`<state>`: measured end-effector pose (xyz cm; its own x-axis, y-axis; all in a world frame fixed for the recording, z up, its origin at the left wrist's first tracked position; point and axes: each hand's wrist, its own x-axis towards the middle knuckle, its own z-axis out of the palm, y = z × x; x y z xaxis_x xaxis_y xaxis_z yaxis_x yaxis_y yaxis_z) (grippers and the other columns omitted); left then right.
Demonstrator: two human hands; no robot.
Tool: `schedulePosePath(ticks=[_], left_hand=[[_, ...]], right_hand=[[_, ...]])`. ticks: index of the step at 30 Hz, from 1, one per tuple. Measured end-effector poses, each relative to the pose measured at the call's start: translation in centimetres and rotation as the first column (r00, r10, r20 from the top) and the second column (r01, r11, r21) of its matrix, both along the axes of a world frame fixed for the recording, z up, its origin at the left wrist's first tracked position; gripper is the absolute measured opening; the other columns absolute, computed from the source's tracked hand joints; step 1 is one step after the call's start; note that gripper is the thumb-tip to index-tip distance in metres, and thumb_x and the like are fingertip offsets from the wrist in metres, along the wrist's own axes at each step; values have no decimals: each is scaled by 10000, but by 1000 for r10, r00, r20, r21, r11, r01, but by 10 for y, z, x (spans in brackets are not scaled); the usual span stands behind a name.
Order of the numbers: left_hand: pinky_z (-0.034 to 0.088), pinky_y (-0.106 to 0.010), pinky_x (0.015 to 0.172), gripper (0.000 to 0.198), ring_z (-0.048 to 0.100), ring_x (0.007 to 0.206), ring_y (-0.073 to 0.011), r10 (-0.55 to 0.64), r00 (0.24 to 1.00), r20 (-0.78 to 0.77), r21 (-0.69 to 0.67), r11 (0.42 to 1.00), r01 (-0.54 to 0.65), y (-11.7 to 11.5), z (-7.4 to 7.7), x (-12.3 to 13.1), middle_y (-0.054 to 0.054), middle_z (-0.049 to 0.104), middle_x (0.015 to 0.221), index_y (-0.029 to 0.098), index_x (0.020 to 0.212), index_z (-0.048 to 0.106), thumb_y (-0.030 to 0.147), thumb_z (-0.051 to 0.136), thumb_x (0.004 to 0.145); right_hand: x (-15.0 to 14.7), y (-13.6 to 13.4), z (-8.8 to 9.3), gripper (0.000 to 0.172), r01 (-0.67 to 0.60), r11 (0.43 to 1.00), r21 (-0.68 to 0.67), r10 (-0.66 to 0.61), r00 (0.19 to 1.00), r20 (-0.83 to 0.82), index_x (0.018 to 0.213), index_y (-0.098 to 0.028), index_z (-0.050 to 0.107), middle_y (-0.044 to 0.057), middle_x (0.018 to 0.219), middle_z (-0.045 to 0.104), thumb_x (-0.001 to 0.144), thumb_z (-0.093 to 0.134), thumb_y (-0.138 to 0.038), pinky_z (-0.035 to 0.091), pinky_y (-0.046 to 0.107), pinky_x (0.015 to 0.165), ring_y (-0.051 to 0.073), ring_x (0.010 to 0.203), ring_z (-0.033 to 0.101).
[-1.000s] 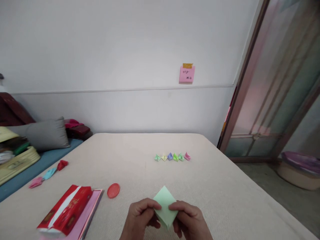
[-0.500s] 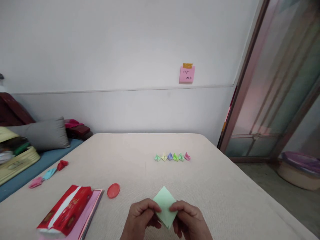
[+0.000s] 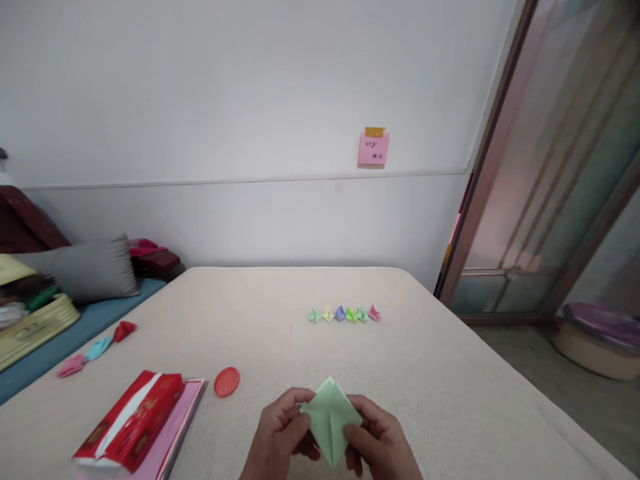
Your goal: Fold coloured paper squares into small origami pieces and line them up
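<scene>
A light green sheet of origami paper [image 3: 331, 420], folded into a diamond with a crease down its middle, is held up above the near part of the table. My left hand [image 3: 283, 430] pinches its left corner between thumb and fingers. On the opposite corner my right hand [image 3: 377, 433] grips it, thumb in front and fingers behind. Both hands' lower fingers curl partly out of sight behind the paper. Farther back, a row of several small folded paper pieces [image 3: 341, 313] in green, yellow, purple and pink lies on the cloth.
Left of my hands are a red round lid [image 3: 227, 382] and a red tissue pack [image 3: 133, 420] on a stack of coloured paper [image 3: 175, 427]. Folded pink, blue and red pieces [image 3: 99, 347] lie along the table's left edge. A pink note [image 3: 373, 149] is taped to the wall.
The green paper's flat front has given way to a face with a centre crease and wider side corners. My thumbs have shifted their hold slightly on it.
</scene>
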<state>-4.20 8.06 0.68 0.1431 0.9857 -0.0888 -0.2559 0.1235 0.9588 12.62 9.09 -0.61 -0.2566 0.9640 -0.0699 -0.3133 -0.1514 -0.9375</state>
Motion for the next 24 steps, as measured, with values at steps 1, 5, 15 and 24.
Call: schedulePosePath(ticks=[1, 5, 15, 24], left_hand=[[438, -234, 493, 265, 555, 474, -116, -1, 1000, -4, 5, 1000, 1, 0, 1, 0, 6, 637, 548, 139, 887, 648, 359, 645, 739], [416, -228, 496, 277, 549, 482, -114, -21, 999, -46, 33, 999, 23, -1, 6, -1, 2, 639, 554, 137, 879, 663, 373, 649, 734], [392, -218, 496, 259, 557, 481, -116, -126, 983, -130, 126, 982, 143, -1, 3, 3, -9, 647, 557, 146, 891, 688, 361, 619, 764], [433, -217, 494, 162, 565, 480, -115, -42, 986, -160, 119, 991, 62, -2, 3, 6, 5, 644, 547, 154, 831, 713, 227, 610, 729]], right_hand=[[0, 0, -1, 300, 0, 1000, 4, 0, 1000, 9, 927, -113, 683, -33, 467, 571, 644, 624, -196, 315, 192, 366, 82, 373, 451], [2, 3, -6, 278, 0, 1000, 15, 0, 1000, 30, 897, -120, 693, -25, 477, 575, 672, 669, -281, 316, 191, 367, 86, 373, 465], [2, 5, -15, 304, -20, 998, 63, 12, 992, 125, 754, -141, 690, -24, 491, 545, 696, 670, -438, 325, 193, 373, 94, 403, 461], [-2, 4, -19, 193, 46, 994, 102, -62, 985, 162, 709, -154, 708, -38, 452, 515, 699, 638, -333, 323, 188, 360, 81, 374, 430]])
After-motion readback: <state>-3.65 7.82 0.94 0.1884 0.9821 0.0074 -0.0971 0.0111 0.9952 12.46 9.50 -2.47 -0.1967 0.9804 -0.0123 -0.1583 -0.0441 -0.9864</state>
